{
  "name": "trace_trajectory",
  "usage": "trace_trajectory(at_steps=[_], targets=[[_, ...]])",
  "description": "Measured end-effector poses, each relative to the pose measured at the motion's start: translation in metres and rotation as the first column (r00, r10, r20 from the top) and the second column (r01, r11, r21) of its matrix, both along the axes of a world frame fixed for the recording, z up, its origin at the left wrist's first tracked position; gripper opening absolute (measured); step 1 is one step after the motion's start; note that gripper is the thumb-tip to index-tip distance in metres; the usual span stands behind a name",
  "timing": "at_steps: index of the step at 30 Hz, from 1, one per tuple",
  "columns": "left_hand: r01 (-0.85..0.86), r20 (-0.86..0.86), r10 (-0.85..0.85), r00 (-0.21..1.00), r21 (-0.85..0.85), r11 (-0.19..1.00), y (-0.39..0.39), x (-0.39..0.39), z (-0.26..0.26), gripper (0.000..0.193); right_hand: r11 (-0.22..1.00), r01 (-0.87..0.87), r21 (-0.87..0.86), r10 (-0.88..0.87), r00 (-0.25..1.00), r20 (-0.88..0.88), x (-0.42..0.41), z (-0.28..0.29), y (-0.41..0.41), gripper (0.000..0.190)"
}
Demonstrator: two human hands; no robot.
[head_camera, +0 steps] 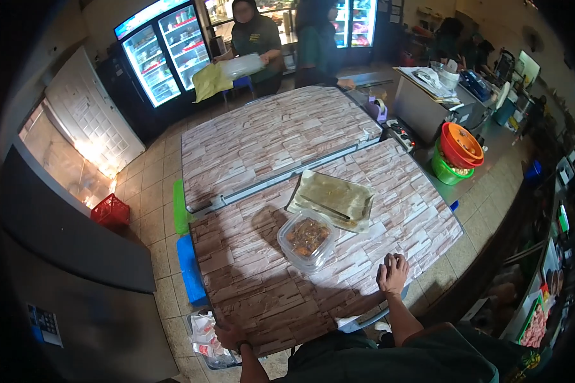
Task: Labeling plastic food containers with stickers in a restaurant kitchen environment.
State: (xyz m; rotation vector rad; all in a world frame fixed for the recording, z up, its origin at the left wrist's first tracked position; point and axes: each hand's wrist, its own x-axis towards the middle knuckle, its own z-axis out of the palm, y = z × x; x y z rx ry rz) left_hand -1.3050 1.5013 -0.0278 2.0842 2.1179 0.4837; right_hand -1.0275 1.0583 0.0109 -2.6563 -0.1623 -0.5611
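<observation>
My right hand [394, 274] rests palm down on the right edge of a stone-patterned table [254, 292], fingers apart and slightly bent, holding nothing. At the table's near left corner is my left hand [229, 333], in shadow; whether its fingers close round the edge cannot be made out. Between and beyond my hands stands a clear plastic container [307, 239] with brown food in it, no lid over the food. Just behind it lies a shallow tray lined with yellowish paper [338, 195], a dark narrow strip along its near side.
A second matching table [278, 127] adjoins beyond. Across it, one person [256, 43] holds a clear package and yellowish sheet; another person [316, 48] stands alongside. Stacked colourful baskets [460, 143] are right; blue [190, 270] and green [179, 206] stools are left. A bag-filled bin [206, 335] is near my left hand.
</observation>
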Motion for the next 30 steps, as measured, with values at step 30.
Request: trace_trajectory(at_steps=[30], targets=[[0.01,-0.079,-0.013,0.997,-0.038,0.999,0.0,0.001,0.004,0.051,0.999,0.018,-0.032,-0.02,0.998,-0.061,0.0,-0.013,-0.002,0.046]])
